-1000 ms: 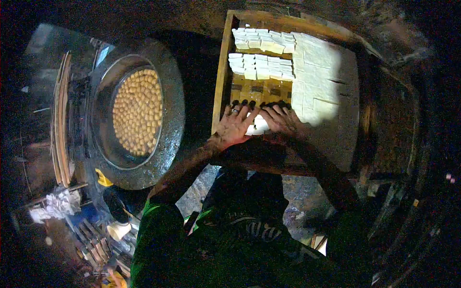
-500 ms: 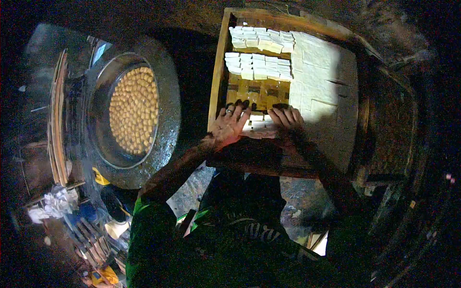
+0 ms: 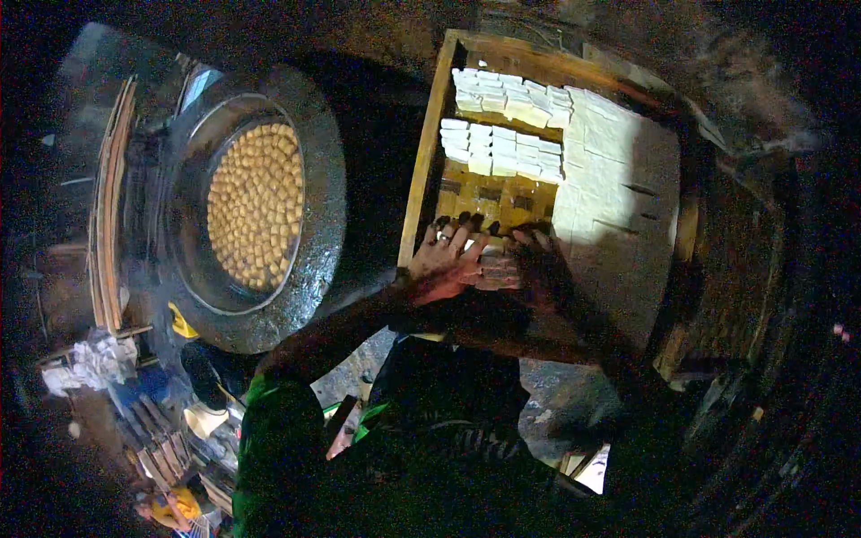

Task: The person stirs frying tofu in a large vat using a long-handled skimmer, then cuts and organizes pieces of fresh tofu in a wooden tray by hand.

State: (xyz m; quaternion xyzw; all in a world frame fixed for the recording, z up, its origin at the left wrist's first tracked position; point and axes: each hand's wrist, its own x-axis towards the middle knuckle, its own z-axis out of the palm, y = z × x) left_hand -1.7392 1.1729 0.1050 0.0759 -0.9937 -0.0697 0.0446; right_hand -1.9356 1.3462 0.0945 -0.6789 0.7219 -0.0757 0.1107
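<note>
White blocks that look like tofu lie in a wooden tray (image 3: 429,161) with a woven base. Two rows of cut tofu pieces (image 3: 502,151) sit toward the back, and an uncut-looking slab (image 3: 599,166) fills the right side. My left hand (image 3: 446,258) is at the left end of a nearer row of tofu pieces (image 3: 495,269), its fingers curved over the far side. At that row's other end, my right hand (image 3: 538,260) presses in, mostly in shadow. Both hands hold the row between them; the fingertips are partly dark.
Left of the tray, a large round pan (image 3: 188,215) holds many golden-brown pieces (image 3: 256,206). Long wooden strips (image 3: 112,206) stand beyond it. At the lower left are crumpled white material (image 3: 94,359) and another person (image 3: 170,511) in yellow.
The view has shifted, so the tray sits lower and farther right. My hands remain at the near row and appear slightly closer together, with the right one deeper in shadow.
</note>
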